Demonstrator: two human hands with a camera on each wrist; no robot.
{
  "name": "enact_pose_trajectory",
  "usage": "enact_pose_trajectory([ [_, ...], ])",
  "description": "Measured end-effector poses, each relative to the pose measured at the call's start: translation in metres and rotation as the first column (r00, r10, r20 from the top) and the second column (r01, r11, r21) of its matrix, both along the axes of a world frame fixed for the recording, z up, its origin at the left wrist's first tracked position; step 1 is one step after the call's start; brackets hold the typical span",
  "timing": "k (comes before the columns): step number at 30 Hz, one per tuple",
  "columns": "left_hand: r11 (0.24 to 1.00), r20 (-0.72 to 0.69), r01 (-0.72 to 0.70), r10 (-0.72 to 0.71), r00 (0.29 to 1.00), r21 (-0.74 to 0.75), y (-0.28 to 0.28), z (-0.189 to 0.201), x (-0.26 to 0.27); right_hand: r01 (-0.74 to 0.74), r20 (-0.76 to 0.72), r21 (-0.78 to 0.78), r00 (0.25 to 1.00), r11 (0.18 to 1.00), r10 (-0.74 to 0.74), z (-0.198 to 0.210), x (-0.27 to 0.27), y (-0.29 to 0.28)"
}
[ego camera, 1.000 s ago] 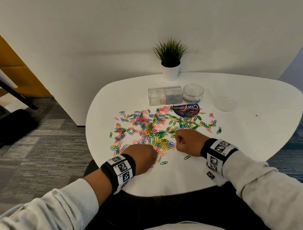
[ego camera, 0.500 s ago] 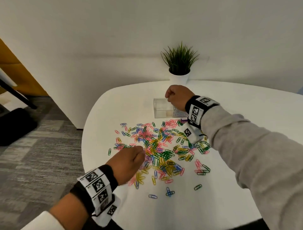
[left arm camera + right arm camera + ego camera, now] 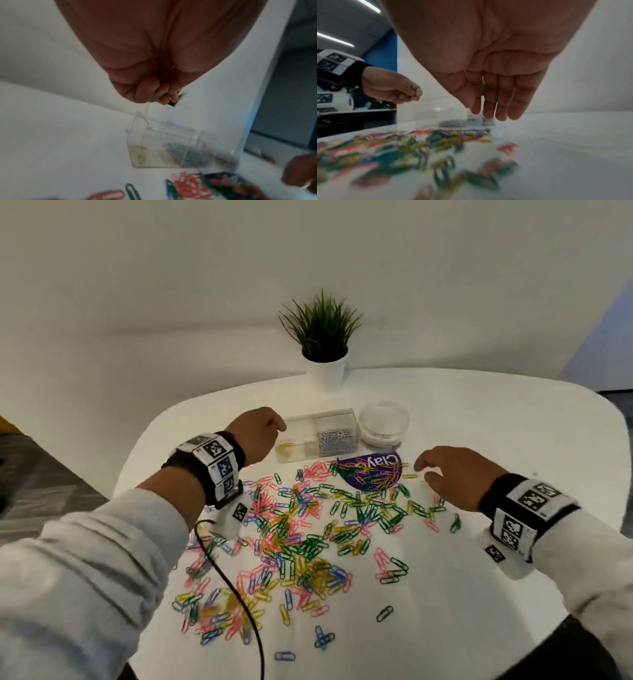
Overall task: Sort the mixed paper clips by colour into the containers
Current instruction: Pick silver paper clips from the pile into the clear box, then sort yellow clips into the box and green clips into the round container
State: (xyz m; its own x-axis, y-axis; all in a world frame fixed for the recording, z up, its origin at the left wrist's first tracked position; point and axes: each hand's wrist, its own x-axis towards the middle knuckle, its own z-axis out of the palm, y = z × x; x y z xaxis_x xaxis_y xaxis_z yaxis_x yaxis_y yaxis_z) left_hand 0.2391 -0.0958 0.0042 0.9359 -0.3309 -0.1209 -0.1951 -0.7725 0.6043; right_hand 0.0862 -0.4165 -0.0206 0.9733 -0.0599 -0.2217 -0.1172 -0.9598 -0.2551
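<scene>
The left hand (image 3: 255, 436) is pinching a blurred, half-hidden yellow clip (image 3: 169, 97) above the clear box (image 3: 320, 434). The right hand (image 3: 452, 477), fingers relaxed and empty, is hovering over the clip pile (image 3: 301, 539) on the counter (image 3: 479, 594).

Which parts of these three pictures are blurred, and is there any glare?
Head view: paper clips mostly sharp, near sleeves smeared, no strong glare. Left wrist view: left hand soft, clear box readable, foreground clips blurred. Right wrist view: right hand clear, clips heavily blurred; bright ceiling strips at upper left.

clips (image 3: 301, 546) before box (image 3: 320, 436), on table (image 3: 479, 594)
</scene>
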Motion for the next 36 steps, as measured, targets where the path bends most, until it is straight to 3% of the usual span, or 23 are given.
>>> enact_pose_trajectory([
  [3, 0.963, 0.094, 0.094, -0.120, 0.988, 0.252, -0.027, -0.002, 0.011, 0.070, -0.015, -0.021, 0.997, 0.997, -0.070, -0.018, -0.023, -0.026],
  [9, 0.856, 0.088, 0.175, -0.247, 0.965, 0.486, -0.051, -0.002, 0.014, 0.164, 0.057, 0.131, 0.983, 0.978, -0.172, -0.037, -0.035, -0.038],
  [12, 0.818, 0.153, 0.157, -0.285, 0.946, 0.553, -0.051, 0.005, 0.005, 0.149, 0.081, 0.152, 0.983, 0.977, -0.163, -0.037, -0.028, -0.039],
  [14, 0.817, 0.221, 0.134, -0.304, 0.927, 0.561, -0.053, 0.008, -0.005, 0.113, 0.074, 0.135, 0.990, 0.984, -0.124, -0.035, -0.022, -0.036],
  [16, 0.816, 0.246, 0.202, -0.384, 0.890, 0.541, -0.062, 0.006, -0.021, 0.069, 0.059, 0.105, 0.995, 0.992, -0.076, -0.032, -0.014, -0.030],
  [21, 0.766, 0.154, 0.408, -0.541, 0.827, 0.498, -0.100, -0.018, -0.056, -0.019, 0.001, 0.022, 1.000, 1.000, 0.019, -0.026, 0.010, -0.018],
  [29, 0.759, 0.123, 0.389, -0.518, 0.847, 0.522, -0.133, -0.048, -0.049, -0.062, 0.017, -0.019, 0.998, 0.998, 0.062, -0.037, 0.024, -0.010],
  [36, 0.834, 0.171, 0.349, -0.453, 0.875, 0.427, -0.124, -0.057, -0.046, -0.054, 0.070, 0.015, 0.996, 0.998, 0.053, -0.026, 0.036, -0.011],
])
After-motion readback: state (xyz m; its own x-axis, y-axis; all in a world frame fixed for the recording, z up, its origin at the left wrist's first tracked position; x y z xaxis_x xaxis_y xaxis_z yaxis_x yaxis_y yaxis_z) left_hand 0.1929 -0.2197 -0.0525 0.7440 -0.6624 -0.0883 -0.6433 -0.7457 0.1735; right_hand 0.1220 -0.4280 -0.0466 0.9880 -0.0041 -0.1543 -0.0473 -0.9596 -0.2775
